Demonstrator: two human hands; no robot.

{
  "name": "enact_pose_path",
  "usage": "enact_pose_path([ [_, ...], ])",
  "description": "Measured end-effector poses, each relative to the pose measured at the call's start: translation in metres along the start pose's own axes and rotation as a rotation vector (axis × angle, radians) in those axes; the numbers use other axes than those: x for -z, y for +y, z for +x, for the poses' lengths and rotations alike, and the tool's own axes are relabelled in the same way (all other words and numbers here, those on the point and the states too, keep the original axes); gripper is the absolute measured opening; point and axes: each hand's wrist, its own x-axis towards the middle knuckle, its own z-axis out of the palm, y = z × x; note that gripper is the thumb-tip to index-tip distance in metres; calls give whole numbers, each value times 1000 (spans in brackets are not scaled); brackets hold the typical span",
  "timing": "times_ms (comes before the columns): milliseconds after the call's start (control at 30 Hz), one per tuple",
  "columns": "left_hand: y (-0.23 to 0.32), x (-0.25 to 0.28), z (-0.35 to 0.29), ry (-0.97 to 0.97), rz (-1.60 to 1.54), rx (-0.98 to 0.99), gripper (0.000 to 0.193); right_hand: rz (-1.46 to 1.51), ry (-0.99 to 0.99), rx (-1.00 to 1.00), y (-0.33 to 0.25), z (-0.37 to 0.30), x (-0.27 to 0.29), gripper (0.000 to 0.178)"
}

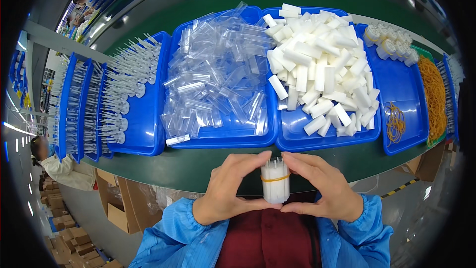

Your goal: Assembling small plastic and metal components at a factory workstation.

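The left hand and right hand, each curved half open, grip a bundle between fingertips above and thumbs below. It is roughly upright by the table edge, an orange band around it; any writing is too small to read.

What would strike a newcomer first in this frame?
The heap of white blocks in a blue tray, right of centre, jumps out first. Clear plastic pieces pile up just left of it. Below, the left hand and right hand hold a white bundle with a yellow band.
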Motion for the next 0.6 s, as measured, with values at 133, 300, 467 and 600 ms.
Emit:
enact_pose_path([
  [133, 3, -5, -2, -4, -48, -20, 80, -85, 25, 88, 5, -2, 3, 72],
  [300, -3, -5, -7, -30, -32, -42, 84, -116, 65, 127, 10, -6, -3, 70],
  [467, 5, -11, -5, -67, -526, 269, 99, -186, 203, 218, 16, -5, -13, 66],
  [600, 9, -6, -5, -288, -821, 577, 79, -248, 213, 299, 21, -5, -28, 62],
])
